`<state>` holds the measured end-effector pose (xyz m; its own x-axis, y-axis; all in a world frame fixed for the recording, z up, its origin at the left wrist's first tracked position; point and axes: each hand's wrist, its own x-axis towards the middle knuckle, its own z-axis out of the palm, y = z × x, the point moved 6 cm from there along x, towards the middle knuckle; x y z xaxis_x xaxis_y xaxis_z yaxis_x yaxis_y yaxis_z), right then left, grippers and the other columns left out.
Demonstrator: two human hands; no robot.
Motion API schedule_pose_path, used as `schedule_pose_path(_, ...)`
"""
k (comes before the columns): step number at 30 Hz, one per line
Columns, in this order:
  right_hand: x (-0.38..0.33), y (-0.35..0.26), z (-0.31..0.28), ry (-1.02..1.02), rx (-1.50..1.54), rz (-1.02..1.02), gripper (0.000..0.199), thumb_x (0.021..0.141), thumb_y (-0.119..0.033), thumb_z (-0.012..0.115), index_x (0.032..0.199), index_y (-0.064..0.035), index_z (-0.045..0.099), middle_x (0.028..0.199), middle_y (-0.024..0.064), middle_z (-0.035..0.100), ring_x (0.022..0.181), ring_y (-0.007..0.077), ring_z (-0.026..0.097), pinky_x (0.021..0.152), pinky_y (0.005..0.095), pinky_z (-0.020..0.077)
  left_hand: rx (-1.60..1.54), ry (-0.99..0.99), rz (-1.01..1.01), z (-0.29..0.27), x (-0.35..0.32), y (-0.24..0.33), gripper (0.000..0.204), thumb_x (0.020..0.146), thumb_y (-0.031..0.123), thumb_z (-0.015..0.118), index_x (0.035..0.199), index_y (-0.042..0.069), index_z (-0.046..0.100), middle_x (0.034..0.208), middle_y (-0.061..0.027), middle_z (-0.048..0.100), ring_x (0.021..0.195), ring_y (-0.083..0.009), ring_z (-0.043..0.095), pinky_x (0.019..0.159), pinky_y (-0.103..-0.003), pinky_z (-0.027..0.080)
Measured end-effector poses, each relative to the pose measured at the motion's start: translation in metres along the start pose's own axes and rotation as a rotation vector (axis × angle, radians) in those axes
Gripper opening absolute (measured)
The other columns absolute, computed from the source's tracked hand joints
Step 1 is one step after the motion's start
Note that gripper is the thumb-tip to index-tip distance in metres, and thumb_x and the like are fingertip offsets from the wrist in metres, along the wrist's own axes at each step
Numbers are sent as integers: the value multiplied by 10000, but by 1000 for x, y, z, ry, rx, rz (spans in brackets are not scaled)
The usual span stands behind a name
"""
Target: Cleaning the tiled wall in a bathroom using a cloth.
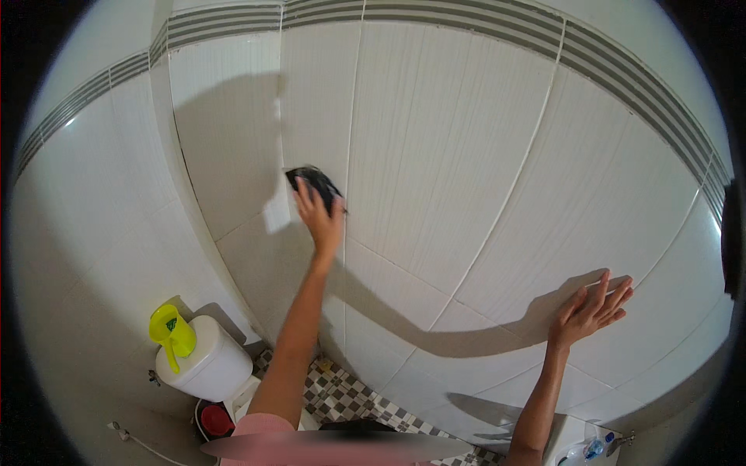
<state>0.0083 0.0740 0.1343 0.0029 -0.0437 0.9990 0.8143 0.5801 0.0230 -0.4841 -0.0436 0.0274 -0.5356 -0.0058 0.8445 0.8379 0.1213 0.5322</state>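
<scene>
My left hand [317, 213] presses a black cloth [311, 178] against the white tiled wall [435, 132], close to the inside corner. The cloth looks crumpled and a little blurred, and my fingers lie over its lower part. Farther right and lower, my right hand [590, 311] rests against the same wall with its fingers spread and nothing in it. Both arms reach up from the lower edge and cast long shadows on the tiles.
A white toilet tank [214, 365] at the lower left carries a lime-green dipper [177, 339]. Beside it is a red dipper [216, 419]. The floor [342, 396] is checkered. A white sink [571, 435] with a tap [622, 441] stands at the lower right.
</scene>
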Motion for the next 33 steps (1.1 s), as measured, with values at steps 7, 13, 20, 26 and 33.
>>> schedule_pose_path(7, -1, 0, 7, -13, 19, 3, 420, 926, -219, 429, 1344, -197, 410, 1497, 85, 186, 1397, 265, 79, 1108, 467, -60, 39, 24, -334, 15, -70, -12, 641, 909, 376, 469, 1345, -70, 319, 1509, -158, 56, 1359, -427, 64, 1061, -551, 112)
schedule_pose_path(13, -1, -1, 6, -11, 6, -3, 416, 924, -229, 424, 1339, -196, 418, 1493, 85, 197, 1396, 270, 89, 1109, 479, -39, -179, -274, 29, 32, -222, 179, 491, 854, 389, 562, 1233, 87, 478, 1480, -255, 41, 1316, -536, -46, 929, -743, -21)
schedule_pose_path(20, -4, 3, 3, -44, -32, -22, 407, 938, -266, 404, 1339, -198, 426, 1488, 83, 211, 1394, 262, 101, 1112, 487, -10, -91, -343, 354, 37, -216, 198, 683, 779, 618, 546, 1353, 279, 400, 1498, -194, 41, 1306, -550, -36, 923, -752, -40)
schedule_pose_path(26, -2, -1, 2, -15, -76, -9, 407, 951, -283, 367, 1345, -194, 417, 1479, 98, 232, 1388, 280, 122, 1100, 510, 2, -21, -50, -233, 5, -83, 33, 693, 851, 433, 558, 1281, -92, 417, 1505, -169, 66, 1358, -435, 37, 1031, -632, 89)
schedule_pose_path(33, -7, 7, 11, -9, -99, -15, 421, 946, -295, 380, 1354, -194, 400, 1487, 94, 211, 1389, 282, 116, 1095, 518, 1, -50, 42, -675, 17, -129, -67, 715, 917, 445, 432, 1373, -77, 257, 1502, -176, 69, 1348, -432, 109, 1082, -517, 127)
